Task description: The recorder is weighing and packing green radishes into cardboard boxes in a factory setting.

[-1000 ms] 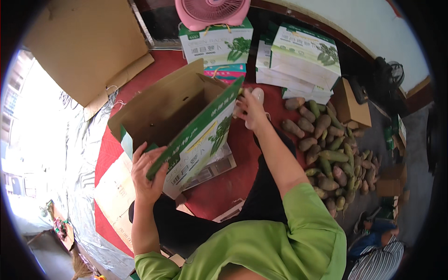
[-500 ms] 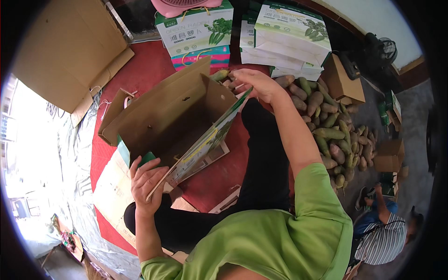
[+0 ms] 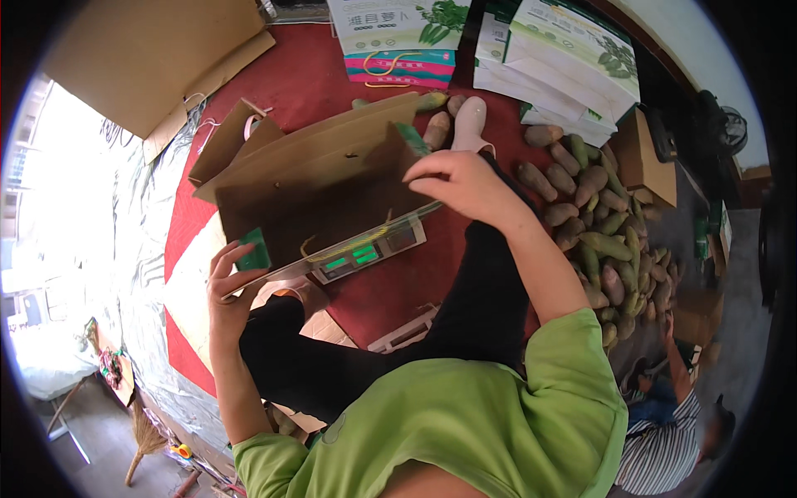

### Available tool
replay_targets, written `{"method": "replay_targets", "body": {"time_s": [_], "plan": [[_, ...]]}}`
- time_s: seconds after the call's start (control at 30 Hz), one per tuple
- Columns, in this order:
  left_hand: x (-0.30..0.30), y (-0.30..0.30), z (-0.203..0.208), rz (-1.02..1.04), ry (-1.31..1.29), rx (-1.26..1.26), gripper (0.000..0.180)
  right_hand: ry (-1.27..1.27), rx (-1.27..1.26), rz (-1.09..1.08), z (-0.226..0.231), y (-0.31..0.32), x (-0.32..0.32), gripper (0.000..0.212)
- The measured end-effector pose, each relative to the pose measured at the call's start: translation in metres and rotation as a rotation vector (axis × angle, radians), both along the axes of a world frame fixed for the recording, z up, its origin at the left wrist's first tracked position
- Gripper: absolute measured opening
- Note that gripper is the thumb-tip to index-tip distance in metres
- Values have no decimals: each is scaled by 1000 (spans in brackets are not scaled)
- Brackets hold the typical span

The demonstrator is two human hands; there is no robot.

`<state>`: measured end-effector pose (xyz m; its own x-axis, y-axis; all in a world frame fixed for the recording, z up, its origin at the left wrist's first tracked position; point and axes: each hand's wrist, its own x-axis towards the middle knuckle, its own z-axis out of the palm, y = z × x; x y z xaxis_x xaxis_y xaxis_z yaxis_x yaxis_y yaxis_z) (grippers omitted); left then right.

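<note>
An open cardboard carton (image 3: 290,203) with brown inner walls, green end flaps and yellow cord handles stands tilted before me. At its near left corner, my left hand (image 3: 228,278) grips the wall edge, fingers next to a green flap (image 3: 254,249). By the near right corner, my right hand (image 3: 465,184) has its thumb and fingers apart, with nothing seen between them. Another green flap (image 3: 412,139) stands up just beyond those fingers. Just under the carton's near edge shows a scale (image 3: 365,253) with a lit green display.
Long green and brownish radishes (image 3: 594,224) lie heaped at right. Printed gift cartons (image 3: 573,58) and pink-and-blue boxes (image 3: 398,68) stand at the back. A large cardboard box (image 3: 158,58) is at far left. A person in a striped shirt (image 3: 664,448) sits lower right.
The carton's near wall has tipped down, uncovering the scale display and the green right flap. My right hand has shifted nearer me, and my left hand still holds the left corner.
</note>
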<state>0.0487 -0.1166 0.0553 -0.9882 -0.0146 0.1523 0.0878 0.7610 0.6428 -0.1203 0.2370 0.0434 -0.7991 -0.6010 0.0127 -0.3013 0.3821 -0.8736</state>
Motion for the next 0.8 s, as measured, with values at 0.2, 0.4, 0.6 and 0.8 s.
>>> {"method": "replay_targets", "body": {"time_s": [0.2,0.4,0.6,0.8], "plan": [[11,-33,-23,105,-113,44,27,363,290,247,21,-31,30,27],[14,-27,13,-42,-180,62,59,495,603,184,-9,-52,42,9],[-24,32,49,-268,-355,-170,68,549,655,87,2,-55,51,10],[-56,18,24,-400,-699,-553,62,529,680,86,1,-56,55,11]]}}
